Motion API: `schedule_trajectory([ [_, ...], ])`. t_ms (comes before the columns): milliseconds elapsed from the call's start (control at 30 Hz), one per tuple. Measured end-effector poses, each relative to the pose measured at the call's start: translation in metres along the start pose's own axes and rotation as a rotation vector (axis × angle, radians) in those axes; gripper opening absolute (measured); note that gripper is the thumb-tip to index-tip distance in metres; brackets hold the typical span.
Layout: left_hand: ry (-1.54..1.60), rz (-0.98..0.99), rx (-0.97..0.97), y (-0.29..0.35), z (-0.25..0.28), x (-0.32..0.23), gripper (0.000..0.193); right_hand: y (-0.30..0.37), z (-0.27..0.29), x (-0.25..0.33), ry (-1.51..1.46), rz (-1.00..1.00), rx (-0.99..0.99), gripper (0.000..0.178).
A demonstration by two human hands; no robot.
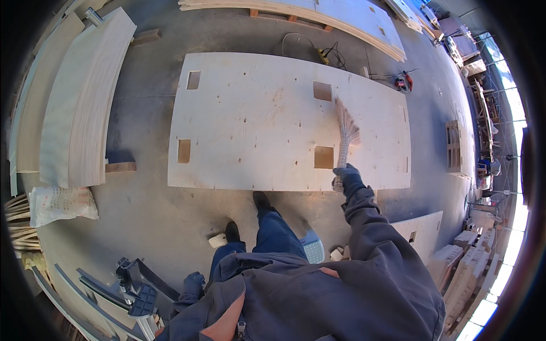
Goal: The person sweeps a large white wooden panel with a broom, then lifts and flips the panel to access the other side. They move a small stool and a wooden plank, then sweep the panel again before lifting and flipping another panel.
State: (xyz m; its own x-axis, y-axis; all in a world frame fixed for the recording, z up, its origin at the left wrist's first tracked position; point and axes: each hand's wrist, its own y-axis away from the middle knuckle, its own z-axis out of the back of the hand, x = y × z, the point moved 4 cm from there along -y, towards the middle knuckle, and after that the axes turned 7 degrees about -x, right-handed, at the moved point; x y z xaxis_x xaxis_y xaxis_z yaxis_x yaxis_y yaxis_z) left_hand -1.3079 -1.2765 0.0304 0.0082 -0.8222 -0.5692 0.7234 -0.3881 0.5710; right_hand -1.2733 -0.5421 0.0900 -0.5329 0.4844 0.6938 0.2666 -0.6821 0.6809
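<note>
My right hand (350, 177), in a dark glove, is closed round the bound handle of a straw hand broom (343, 132). Its bristles fan out away from me over a large pale plywood sheet (256, 122), near two of the square cut-outs. Several square holes are cut through this sheet, and light brown dust marks its upper middle. Down at my left side hangs my gloved left hand (194, 282), its fingers curled in and nothing visible in them.
Tall stacks of plywood (85, 102) stand at the left, with another stack (341, 23) at the far side. A red power tool (404, 82) and cables lie beyond the sheet's right corner. A blue plastic stool (312, 247) is by my feet; a metal-framed machine (136, 290) stands lower left.
</note>
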Motion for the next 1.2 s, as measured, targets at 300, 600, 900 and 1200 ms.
schedule_trajectory([
  [300, -0.250, -0.385, 0.095, -0.026, -0.038, -0.077, 0.012, 0.130, -0.144, -0.074, 0.584, 0.194, 0.330, 0.091],
  [600, 0.878, 0.427, -0.107, -0.080, -0.052, -0.061, 0.009, 0.277, -0.174, 0.006, 0.620, 0.177, 0.856, 0.079],
  [900, -0.162, -0.348, -0.128, -0.036, -0.049, 0.016, 0.014, 0.202, -0.126, 0.046, 0.494, 0.296, 0.464, 0.083],
  [1200, 0.070, 0.002, -0.121, 0.000, -0.037, -0.040, 0.007, -0.101, -0.048, 0.131, 0.219, 0.331, -0.041, 0.050],
])
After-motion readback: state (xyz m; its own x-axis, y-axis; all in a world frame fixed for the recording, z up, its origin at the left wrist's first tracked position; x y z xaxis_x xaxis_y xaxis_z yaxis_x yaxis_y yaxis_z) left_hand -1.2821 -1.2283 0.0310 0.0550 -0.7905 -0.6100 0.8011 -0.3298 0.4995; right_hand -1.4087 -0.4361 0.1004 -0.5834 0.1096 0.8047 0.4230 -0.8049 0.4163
